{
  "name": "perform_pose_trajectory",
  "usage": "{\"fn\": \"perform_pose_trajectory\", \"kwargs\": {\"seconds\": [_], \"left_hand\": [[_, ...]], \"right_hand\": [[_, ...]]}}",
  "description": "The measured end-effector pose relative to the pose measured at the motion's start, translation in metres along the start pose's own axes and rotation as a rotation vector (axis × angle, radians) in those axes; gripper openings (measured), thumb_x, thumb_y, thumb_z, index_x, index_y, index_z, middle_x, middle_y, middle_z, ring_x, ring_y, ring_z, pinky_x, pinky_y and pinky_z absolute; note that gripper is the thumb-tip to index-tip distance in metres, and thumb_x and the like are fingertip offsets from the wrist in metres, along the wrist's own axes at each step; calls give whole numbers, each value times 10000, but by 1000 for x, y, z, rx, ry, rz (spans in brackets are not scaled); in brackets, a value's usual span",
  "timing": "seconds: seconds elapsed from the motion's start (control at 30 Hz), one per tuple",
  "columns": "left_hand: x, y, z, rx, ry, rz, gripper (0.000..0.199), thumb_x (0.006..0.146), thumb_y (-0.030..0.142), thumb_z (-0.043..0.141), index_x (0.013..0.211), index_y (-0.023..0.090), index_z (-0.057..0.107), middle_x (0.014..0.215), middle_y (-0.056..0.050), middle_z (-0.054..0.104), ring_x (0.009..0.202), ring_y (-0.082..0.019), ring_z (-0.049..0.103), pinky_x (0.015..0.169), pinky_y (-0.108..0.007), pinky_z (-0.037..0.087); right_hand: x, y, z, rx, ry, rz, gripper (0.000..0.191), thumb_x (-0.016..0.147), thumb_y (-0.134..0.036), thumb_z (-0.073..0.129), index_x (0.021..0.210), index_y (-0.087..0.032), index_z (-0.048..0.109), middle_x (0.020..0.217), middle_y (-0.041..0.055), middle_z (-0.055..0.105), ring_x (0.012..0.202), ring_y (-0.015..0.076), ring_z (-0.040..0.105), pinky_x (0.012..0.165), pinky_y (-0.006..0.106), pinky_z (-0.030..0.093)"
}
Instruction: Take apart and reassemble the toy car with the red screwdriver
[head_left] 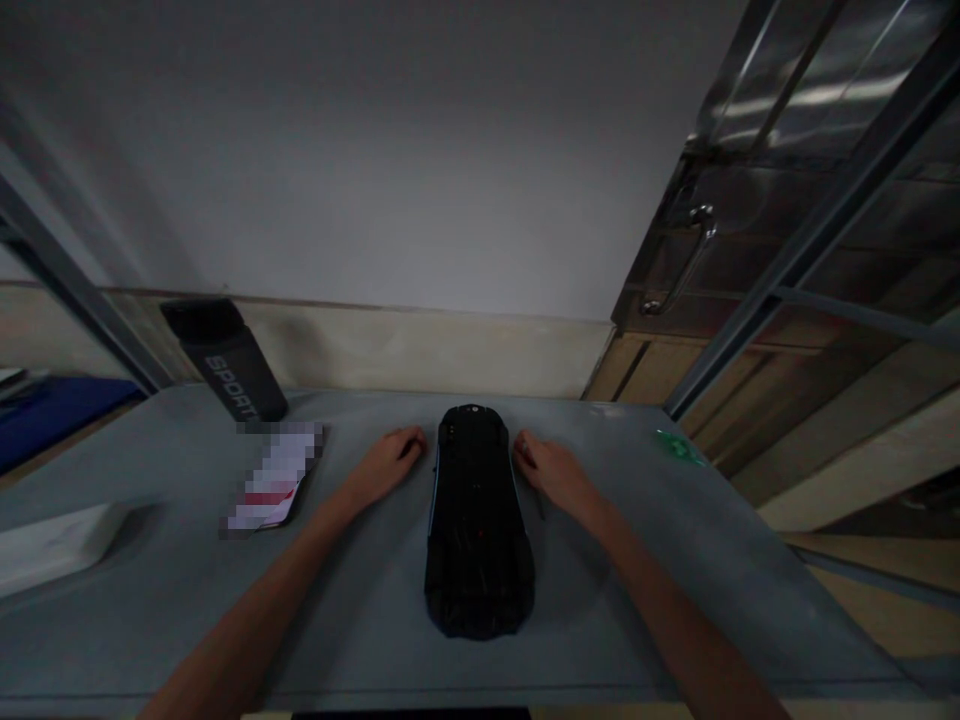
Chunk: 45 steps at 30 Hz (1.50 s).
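Observation:
A toy car lies upside down on the grey table, its black underside facing up and a thin blue edge showing along its side. Just left of its far end rests my left hand, fingers curled in; a dark patch shows between thumb and fingers, and I cannot make out whether it is an object or shadow. My right hand is closed beside the car's right edge, its fingertips close to or touching it. From under that hand a thin dark rod sticks out toward me; its other end is hidden.
On the grey table, a phone with a blurred screen lies left, near a dark "SPORT" bottle. A white object sits at the far left, a green plastic packet at right. Metal frame posts flank the table; a wall stands behind.

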<state>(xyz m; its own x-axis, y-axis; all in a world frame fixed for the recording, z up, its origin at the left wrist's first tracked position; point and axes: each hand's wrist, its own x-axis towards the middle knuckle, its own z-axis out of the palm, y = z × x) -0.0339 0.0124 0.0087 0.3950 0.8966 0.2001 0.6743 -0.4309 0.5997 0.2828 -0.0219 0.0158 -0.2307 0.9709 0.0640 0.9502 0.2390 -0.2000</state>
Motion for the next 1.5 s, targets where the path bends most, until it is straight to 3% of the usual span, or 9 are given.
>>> {"fn": "perform_pose_trajectory", "kwargs": {"seconds": [1.5], "left_hand": [[-1, 0, 0, 2, 13, 21, 218, 981, 259, 454, 894, 227, 652, 909, -61, 738, 908, -247, 697, 910, -387, 537]], "right_hand": [[0, 0, 1, 7, 11, 1, 160, 1091, -291, 506, 1148, -218, 637, 935, 78, 782, 819, 229, 726, 661, 311, 375]]}}
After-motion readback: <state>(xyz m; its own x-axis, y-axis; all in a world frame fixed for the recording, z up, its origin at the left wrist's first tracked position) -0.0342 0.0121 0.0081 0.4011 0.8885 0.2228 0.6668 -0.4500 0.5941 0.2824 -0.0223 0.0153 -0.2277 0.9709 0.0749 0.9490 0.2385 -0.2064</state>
